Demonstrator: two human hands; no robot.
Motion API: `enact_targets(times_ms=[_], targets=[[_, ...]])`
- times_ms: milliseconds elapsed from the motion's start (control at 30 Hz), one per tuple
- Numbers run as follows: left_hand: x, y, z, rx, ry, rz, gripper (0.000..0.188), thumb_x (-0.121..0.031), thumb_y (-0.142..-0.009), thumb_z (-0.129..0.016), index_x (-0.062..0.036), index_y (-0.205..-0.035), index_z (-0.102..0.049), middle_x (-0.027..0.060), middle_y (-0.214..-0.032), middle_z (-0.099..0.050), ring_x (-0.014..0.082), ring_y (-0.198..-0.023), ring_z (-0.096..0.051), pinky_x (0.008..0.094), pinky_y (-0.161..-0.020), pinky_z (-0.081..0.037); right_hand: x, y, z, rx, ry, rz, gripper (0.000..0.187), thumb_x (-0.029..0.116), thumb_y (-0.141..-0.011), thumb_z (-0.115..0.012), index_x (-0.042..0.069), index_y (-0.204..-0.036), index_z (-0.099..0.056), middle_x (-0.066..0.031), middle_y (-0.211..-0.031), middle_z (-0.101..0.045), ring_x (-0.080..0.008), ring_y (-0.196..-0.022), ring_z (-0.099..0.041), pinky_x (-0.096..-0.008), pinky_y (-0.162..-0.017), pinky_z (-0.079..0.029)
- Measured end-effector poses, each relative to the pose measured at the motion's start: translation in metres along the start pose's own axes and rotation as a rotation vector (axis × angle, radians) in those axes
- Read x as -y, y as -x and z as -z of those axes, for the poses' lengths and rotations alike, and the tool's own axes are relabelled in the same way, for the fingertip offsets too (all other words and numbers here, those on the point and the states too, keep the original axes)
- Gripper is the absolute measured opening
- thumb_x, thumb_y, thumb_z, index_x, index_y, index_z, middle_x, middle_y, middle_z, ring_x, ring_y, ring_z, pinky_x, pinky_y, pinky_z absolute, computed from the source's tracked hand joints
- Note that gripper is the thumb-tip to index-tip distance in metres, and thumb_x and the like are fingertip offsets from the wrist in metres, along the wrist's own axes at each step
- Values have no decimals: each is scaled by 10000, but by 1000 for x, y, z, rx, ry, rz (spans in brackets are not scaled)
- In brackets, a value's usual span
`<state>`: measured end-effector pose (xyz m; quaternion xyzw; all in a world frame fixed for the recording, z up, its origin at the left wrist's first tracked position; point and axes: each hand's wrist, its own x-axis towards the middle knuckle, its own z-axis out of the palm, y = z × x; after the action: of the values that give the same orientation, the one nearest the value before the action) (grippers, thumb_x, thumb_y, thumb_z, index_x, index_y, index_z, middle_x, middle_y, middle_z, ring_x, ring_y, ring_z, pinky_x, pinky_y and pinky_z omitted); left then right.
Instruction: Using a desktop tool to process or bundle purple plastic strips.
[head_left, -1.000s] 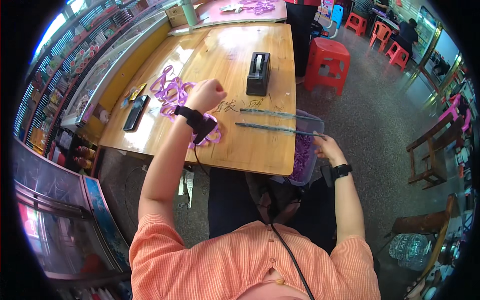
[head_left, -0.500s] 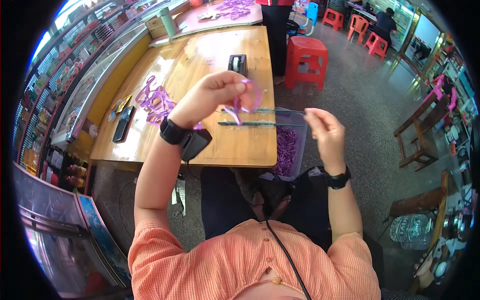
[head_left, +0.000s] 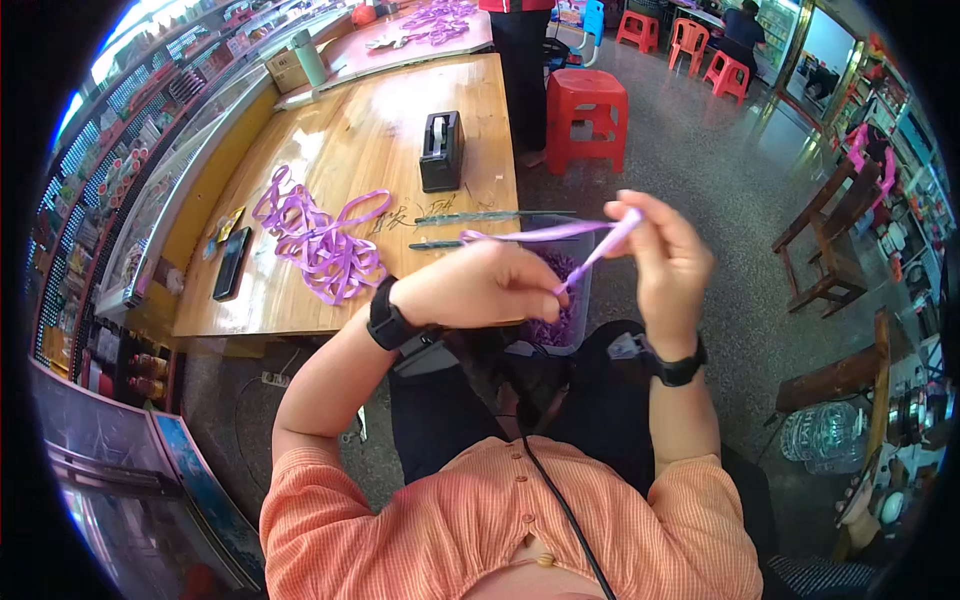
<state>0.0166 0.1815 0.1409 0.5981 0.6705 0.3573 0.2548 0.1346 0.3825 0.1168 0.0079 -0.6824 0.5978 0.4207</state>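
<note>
A strip of purple ribbon (head_left: 602, 256) is stretched between my hands, past the table's right edge. My left hand (head_left: 500, 285) pinches its lower end. My right hand (head_left: 668, 255) grips the ribbon higher up, at a fold near the fingertips. Another stretch of it runs left from that fold, above two thin dark rods (head_left: 475, 217) that jut out over the table edge. Beneath my hands is a clear plastic bin (head_left: 583, 330) holding many small purple pieces, partly hidden by my left hand. On the table to the left lies a loose heap of purple ribbon (head_left: 325, 250).
A black tape dispenser (head_left: 441, 152) stands on the wooden table (head_left: 370, 110), with a dark phone (head_left: 232, 263) at its left side. Beyond are a green bottle (head_left: 308, 60) and a red stool (head_left: 588, 115) beside a standing person (head_left: 518, 75). A wooden chair (head_left: 835, 220) is at right.
My left hand has come down and right from above the table with the ribbon. My right hand, formerly by the rod ends, now holds the ribbon too. The view has shifted slightly.
</note>
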Motion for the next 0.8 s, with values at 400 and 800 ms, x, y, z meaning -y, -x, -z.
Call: enact_targets(times_ms=[400, 800], targets=[[32, -49, -29, 180, -41, -54, 307, -233, -941, -684, -34, -1174, -692, 146, -1007, -733, 267, -895, -712, 347, -812, -546, -85, -32, 27, 293, 554, 148, 170, 14, -910, -649, 5, -1054, -740, -132, -1014, -737, -204, -893, -723, -300, -788, -565], [95, -68, 32, -304, -193, 118, 182, -165, -928, -679, -17, -1019, -732, 140, -882, -732, 260, -809, -710, 343, -738, -550, -199, -83, 7, 619, 290, -217, 201, 92, -933, -646, 57, -1098, -755, -108, -1041, -760, -178, -962, -711, -302, -871, -540]])
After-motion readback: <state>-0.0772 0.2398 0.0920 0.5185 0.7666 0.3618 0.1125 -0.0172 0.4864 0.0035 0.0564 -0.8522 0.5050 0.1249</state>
